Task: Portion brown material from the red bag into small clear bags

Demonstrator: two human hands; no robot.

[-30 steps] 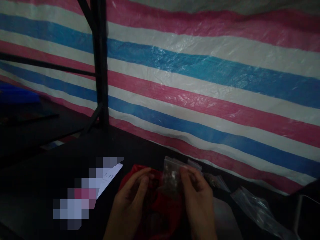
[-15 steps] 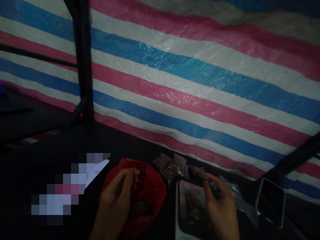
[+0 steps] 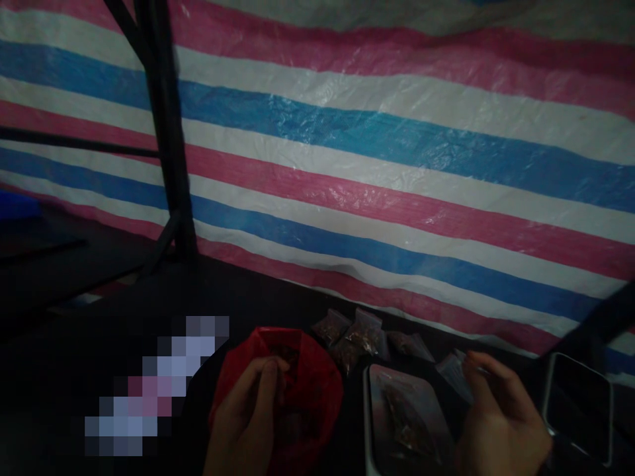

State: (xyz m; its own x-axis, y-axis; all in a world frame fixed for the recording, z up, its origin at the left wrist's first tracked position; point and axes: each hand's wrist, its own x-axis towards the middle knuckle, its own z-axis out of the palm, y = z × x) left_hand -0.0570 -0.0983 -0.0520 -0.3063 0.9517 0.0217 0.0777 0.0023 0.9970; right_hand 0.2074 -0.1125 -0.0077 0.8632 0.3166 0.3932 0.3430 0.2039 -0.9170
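Our left hand point(image 3: 243, 416) has thumb and fingertips pressed together at the mouth of the red plastic bag point(image 3: 322, 377); can't tell if they pinch anything. Our right hand point(image 3: 503, 423) is half curled, fingertips at the clear plastic bags point(image 3: 452, 373), grip unclear. Filled clear packet point(image 3: 404, 423) lies on the white-edged flat device point(image 3: 368, 416); more filled packets point(image 3: 364, 332) sit behind, on the black counter point(image 3: 238, 284). Writing on the pale pixelated object point(image 3: 159, 383): unreadable.
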